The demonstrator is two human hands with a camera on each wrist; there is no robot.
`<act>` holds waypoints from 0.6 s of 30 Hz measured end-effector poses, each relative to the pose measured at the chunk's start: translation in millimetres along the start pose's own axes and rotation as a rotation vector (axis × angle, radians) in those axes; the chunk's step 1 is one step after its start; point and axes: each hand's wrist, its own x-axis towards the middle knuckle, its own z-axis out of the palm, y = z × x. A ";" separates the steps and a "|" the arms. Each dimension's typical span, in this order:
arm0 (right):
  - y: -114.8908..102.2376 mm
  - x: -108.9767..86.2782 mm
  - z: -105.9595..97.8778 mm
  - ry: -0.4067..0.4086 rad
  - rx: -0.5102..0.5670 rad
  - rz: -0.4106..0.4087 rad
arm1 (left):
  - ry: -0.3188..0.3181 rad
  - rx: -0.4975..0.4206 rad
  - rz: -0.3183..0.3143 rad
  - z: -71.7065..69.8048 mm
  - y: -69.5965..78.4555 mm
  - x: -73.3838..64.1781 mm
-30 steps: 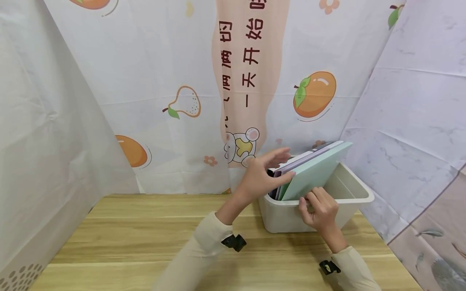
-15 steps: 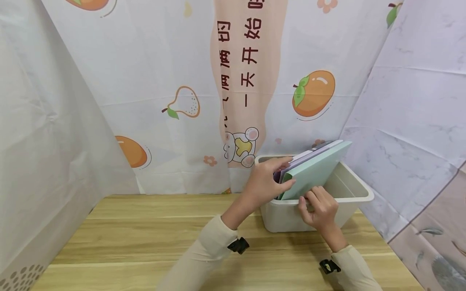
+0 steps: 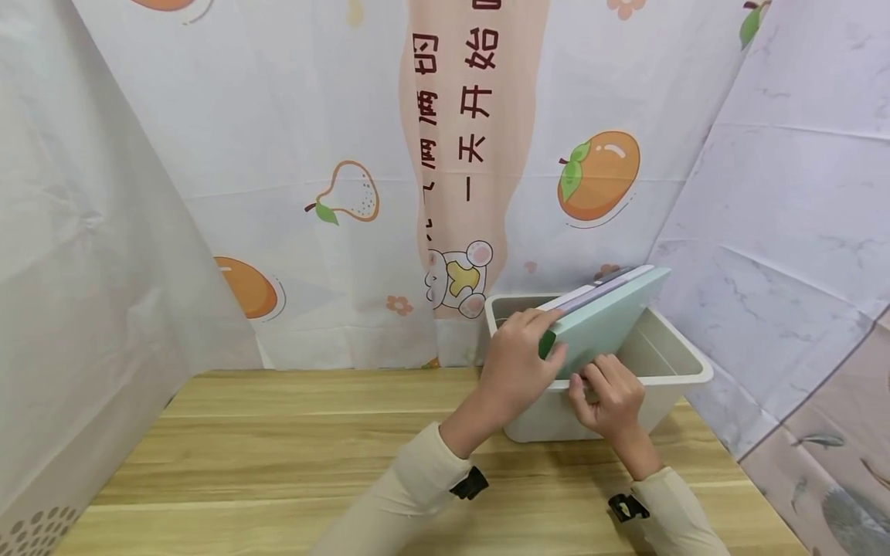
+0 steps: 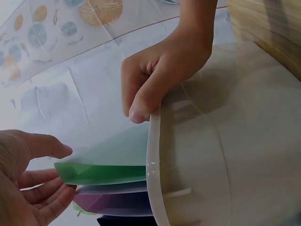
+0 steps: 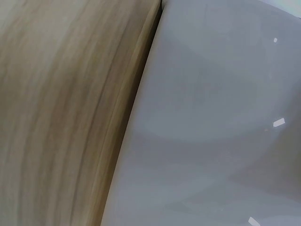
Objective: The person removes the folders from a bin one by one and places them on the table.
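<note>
Dark red Chinese characters (image 3: 473, 148) on the curtain (image 3: 264, 123), turned sideways, read 一天开始 from bottom to top; one more is cut off above. The line (image 3: 427, 106) beside them, partly hidden, ends in 的.

mint folder (image 3: 608, 320): pale green with a darker green end, standing tilted in the bin, its near corner sitting between the thumb and fingers of the left grip (image 3: 518, 363)
purple folder (image 4: 110, 201): tucked right behind the mint one, end close to the left grip's fingertips, kinda see-through
white-edged one (image 3: 566, 297): further back in the same leaning stack, partly hidden by the left grip
bin (image 3: 549, 421): off-white plastic, upright, front rim held by the right grip (image 3: 612, 398)
</note>
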 end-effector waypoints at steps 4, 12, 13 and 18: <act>-0.3 2.0 0.0 0.000 -0.006 0.003 | -0.001 -0.055 -0.017 -0.1 -8.8 2.3; 0.6 2.8 -0.9 -0.014 -0.008 0.009 | -0.079 -0.093 -0.025 -4.2 -23.0 7.5; 0.8 2.2 -1.3 -0.018 -0.008 0.010 | -0.085 -0.088 -0.021 -4.2 -24.0 7.8; 1.1 -2.3 -2.8 -0.039 -0.011 0.015 | -0.120 -0.074 -0.029 -5.0 -27.7 8.7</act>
